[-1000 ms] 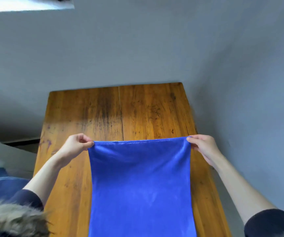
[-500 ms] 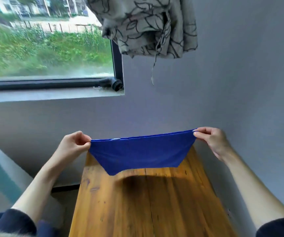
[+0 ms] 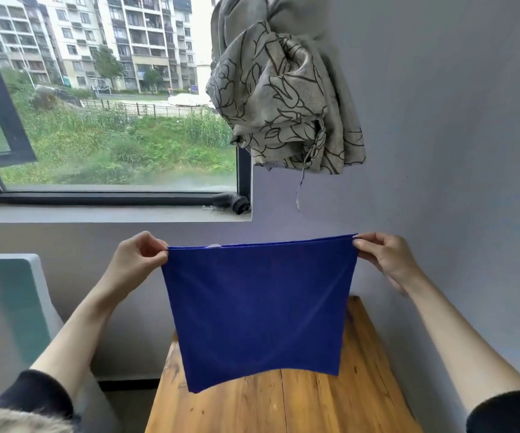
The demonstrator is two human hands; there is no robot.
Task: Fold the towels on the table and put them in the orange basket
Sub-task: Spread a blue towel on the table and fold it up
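A blue towel [image 3: 258, 307] hangs flat in the air above the wooden table [image 3: 299, 404], stretched by its top edge. My left hand [image 3: 136, 260] pinches the top left corner and my right hand [image 3: 383, 257] pinches the top right corner. The towel's lower edge hangs free just above the tabletop, its left bottom corner lowest. The orange basket is not in view.
The table stands against a grey wall on the right and at the far end. A window with a black frame [image 3: 111, 195] and a small dark object on the sill [image 3: 232, 203] lie behind. A knotted patterned curtain [image 3: 283, 98] hangs above. A light seat back [image 3: 11, 304] is at left.
I have lifted the towel off the table and raised it in front of me. The view has tilted up from the tabletop to the window, and the towel now hangs full length.
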